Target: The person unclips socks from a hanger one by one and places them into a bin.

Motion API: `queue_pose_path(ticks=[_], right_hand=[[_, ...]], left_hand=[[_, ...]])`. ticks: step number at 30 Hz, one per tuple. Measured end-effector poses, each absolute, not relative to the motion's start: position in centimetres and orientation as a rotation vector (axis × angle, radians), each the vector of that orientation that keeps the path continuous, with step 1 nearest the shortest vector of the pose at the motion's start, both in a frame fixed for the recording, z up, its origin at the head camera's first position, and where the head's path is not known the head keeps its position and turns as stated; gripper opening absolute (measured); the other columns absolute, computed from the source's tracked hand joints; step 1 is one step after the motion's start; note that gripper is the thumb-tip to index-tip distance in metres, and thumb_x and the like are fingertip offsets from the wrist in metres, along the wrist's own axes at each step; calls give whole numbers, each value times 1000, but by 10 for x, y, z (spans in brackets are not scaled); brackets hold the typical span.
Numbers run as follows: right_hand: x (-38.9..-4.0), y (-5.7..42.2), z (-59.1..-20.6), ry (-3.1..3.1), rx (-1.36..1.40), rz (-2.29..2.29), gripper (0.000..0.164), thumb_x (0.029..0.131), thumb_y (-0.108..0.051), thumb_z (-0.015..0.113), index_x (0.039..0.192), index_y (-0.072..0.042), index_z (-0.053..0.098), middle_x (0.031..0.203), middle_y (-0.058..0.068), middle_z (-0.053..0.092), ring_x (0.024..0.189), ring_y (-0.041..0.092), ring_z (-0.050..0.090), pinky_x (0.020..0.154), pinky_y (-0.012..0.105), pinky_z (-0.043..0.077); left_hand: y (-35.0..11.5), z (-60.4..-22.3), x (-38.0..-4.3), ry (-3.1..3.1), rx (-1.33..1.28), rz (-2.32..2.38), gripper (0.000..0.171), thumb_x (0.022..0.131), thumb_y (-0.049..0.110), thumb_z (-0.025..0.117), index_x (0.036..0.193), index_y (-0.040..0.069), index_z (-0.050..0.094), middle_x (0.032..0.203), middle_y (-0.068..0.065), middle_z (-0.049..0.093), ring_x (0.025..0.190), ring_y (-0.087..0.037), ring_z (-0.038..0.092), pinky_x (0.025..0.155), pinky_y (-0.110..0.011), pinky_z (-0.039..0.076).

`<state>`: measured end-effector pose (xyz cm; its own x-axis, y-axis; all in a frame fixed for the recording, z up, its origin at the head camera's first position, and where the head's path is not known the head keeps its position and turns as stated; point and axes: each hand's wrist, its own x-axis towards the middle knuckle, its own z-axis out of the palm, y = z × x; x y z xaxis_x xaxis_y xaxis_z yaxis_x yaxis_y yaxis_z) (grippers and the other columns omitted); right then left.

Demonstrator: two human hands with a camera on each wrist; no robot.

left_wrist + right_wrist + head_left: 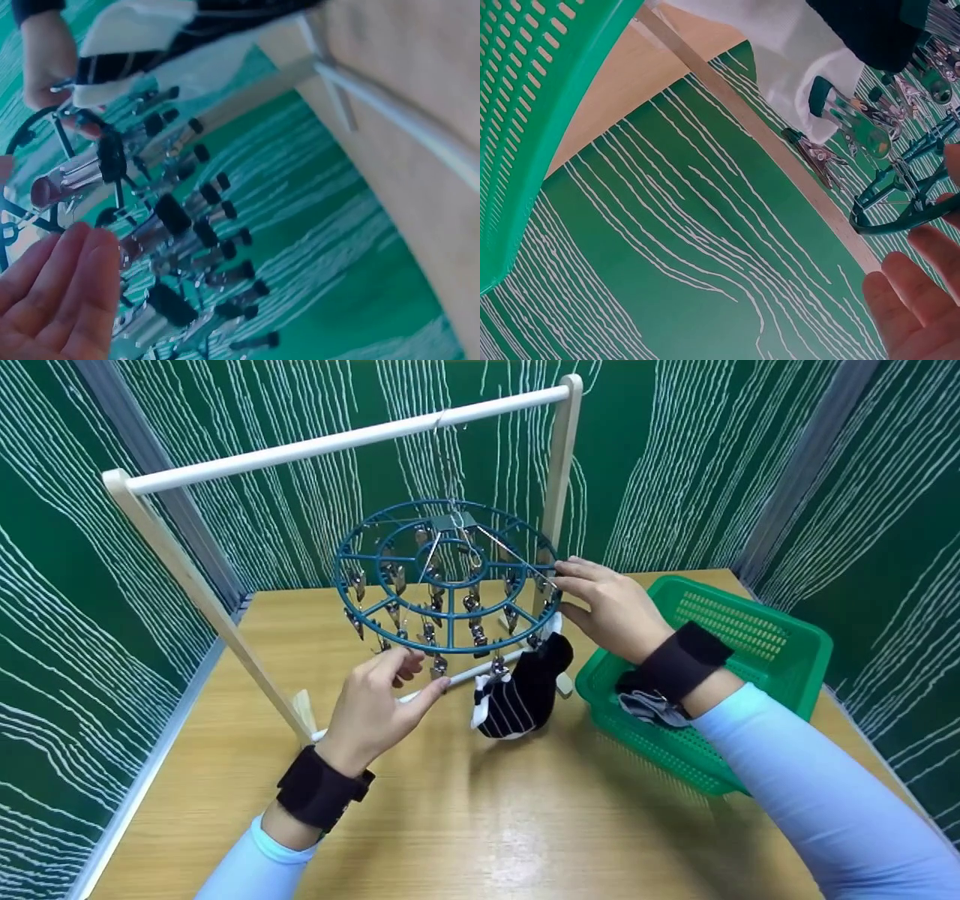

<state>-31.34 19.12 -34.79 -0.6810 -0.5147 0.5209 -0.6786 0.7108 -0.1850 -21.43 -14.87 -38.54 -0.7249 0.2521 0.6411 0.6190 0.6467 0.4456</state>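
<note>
A round dark-green clip hanger (450, 649) hangs by its hook from a white rail, with many metal clips below its rings. My left hand (375, 705) is at the front rim, fingers loosely bent beside a metal clip (439, 666); in the left wrist view its fingers (94, 277) lie fairly straight, close to the clips. At the right rim, my right hand (619, 604) touches the ring with extended fingers. Black socks with white stripes (517, 705) hang from clips at the front right; in the right wrist view a clip (855, 124) grips white cloth.
A wooden-legged stand with a white rail (352, 437) straddles the wooden table (465, 825). To the right is a green plastic basket (806, 660) holding a dark and grey cloth item (652, 706). Green walls with white streaks enclose the table.
</note>
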Motion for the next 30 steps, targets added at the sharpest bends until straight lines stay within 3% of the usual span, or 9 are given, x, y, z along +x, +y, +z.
queue_pose_path(ticks=[4, 7, 11, 15, 19, 30], right_hand=[[-313, 192, -348, -2461, 925, 530, 31, 101, -1, 74, 133, 3, 75, 146, 25, 68, 145, 43, 59, 117, 60, 50], [-313, 192, -347, -2438, 936, 548, 31, 102, 0, 73, 133, 3, 74, 144, 25, 69, 143, 43, 61, 116, 59, 52], [-311, 192, -345, -2391, 953, 584, 31, 101, 0, 73, 132, 4, 75, 142, 26, 70, 136, 43, 66, 112, 58, 56], [-307, 191, -343, -2347, 972, 610, 29, 101, -1, 74, 129, 4, 76, 139, 27, 72, 129, 44, 71, 106, 57, 59], [-303, 190, -340, -2311, 989, 610, 29, 101, -1, 75, 129, 4, 76, 136, 27, 73, 125, 44, 72, 104, 57, 60], [-297, 187, -336, -2156, 1089, 563, 24, 95, 0, 81, 120, 3, 80, 123, 26, 77, 122, 44, 72, 103, 58, 61]], left_hand=[[-149, -384, -215, -2067, -722, -668, 34, 90, 28, 89, 95, 2, 68, 84, -11, 68, 76, -24, 64, 65, -36, 57], [-146, -379, -218, -1893, -757, -507, 37, 93, 32, 86, 96, 1, 66, 88, -13, 65, 78, -29, 59, 67, -39, 52], [-139, -371, -221, -1781, -811, -333, 35, 96, 30, 83, 109, -1, 71, 104, -16, 72, 95, -34, 66, 80, -43, 57], [-133, -366, -222, -1763, -843, -251, 29, 96, 18, 83, 117, -1, 78, 112, -16, 79, 106, -34, 72, 90, -44, 62], [-135, -363, -224, -1774, -853, -257, 23, 92, 6, 85, 113, -2, 81, 106, -16, 81, 99, -32, 75, 87, -43, 63], [-150, -365, -225, -1771, -793, -326, 16, 89, -2, 83, 105, -4, 81, 102, -18, 81, 94, -35, 77, 87, -46, 66]])
